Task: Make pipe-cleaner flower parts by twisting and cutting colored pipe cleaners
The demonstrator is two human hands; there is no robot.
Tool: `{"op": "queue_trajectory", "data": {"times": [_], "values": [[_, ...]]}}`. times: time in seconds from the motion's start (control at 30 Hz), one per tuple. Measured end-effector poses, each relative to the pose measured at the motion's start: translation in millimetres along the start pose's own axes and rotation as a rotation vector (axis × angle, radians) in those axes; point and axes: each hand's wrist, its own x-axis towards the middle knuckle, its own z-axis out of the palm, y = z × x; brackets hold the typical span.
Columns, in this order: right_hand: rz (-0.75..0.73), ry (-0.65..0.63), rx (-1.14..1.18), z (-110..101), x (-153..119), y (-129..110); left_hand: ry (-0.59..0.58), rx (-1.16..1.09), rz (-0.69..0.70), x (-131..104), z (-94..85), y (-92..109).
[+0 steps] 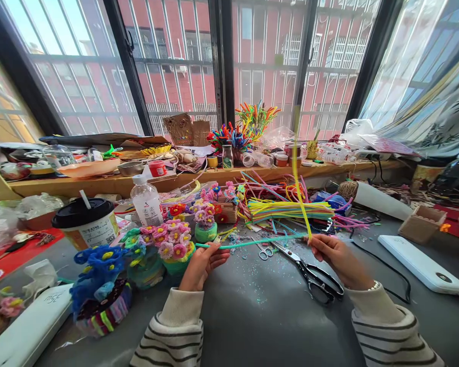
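Head view: a turquoise chenille stem (252, 243) is stretched almost level between two hands, above the table (248, 326). Near one end it is pinched between thumb and forefinger of the left hand (202, 261), a short tip being left to jut out beyond the fingers. Its other end is met at the fingertips of the right hand (334, 255), whose narrow grip is closed on the foot of a yellow chenille stem (302, 201) — held upright, so that the two are crossed there at a steep angle. Whether they are twisted together cannot be told. The turquoise stem is presumably supported at both ends so that it is kept straight.

Black-handled scissors (300, 263) are laid just below the right hand with their handles turned toward the person, an arrangement apparently suited to quick pick-up. Small scissors (260, 247) are placed beside their blades, amid scattered glitter. Behind, a bundle of yellow and green stems (286, 210) is stacked lengthwise, probably to keep the stock aligned and within reach. Pink chenille flowers (175, 238) and blue chenille flowers (106, 257) are stood in pots to the left — perhaps set aside there so that the space between the forearms is left for handling.
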Motion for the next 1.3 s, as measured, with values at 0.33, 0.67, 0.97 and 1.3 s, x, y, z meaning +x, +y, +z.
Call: {"op": "queue_trajectory", "data": {"times": [0.33,0.67,0.97,1.3], "values": [[-0.005,-0.002,-0.062,-3,-3,-2,0.072,0.362,0.198,5,-4.7,-8],[0.041,-0.12,-0.293,-2,-11,-8,0.177,0.723,0.814,4,-4.3,-9],[0.2,-0.38,-0.353,3,-7,-9,-0.256,0.221,0.522,-6,31.4,7],[0.123,-0.171,-0.206,-23,-7,-9,-0.189,0.013,0.421,5,18.5,0]]}}
